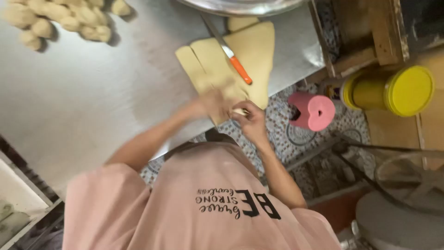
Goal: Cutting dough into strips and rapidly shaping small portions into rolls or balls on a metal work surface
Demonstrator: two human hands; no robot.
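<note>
At far left, a heap of rolled dough pieces (60, 18) sits at the far edge of a steel worktable (92, 92), well apart from the hands. A pale cabinet edge (23, 194) shows at the near left corner.

Seen from above, a person in a pink printed T-shirt (199, 208) reaches both bare arms out to the table's near edge. The left hand (210, 104) rests on the near end of a flat slab of tan dough (252, 51). It is blurred, so whether its fingers are spread or pressed together cannot be told. Just beside it to the right, the right hand (252, 121) is curled, its fingertips pinching a small dough piece (240, 111) at the slab's near corner. The two hands are almost touching.

The slab lies at the centre of the scene, reaching from the hands toward the far side of the table, with cut lines dividing its left part into strips. A knife with an orange handle (240, 69) lies slantwise on top of the slab, blade pointing far and left. Beyond it, the rim of a round metal tray (240, 5) crosses the far edge of the view.

To the right, off the table, a pink plastic stool (314, 111) stands on patterned floor tiles (277, 134). Farther right a yellow-lidded tub (393, 90) lies on its side near a wooden frame (384, 32). A black hose (370, 185) curves across the near right corner.
</note>
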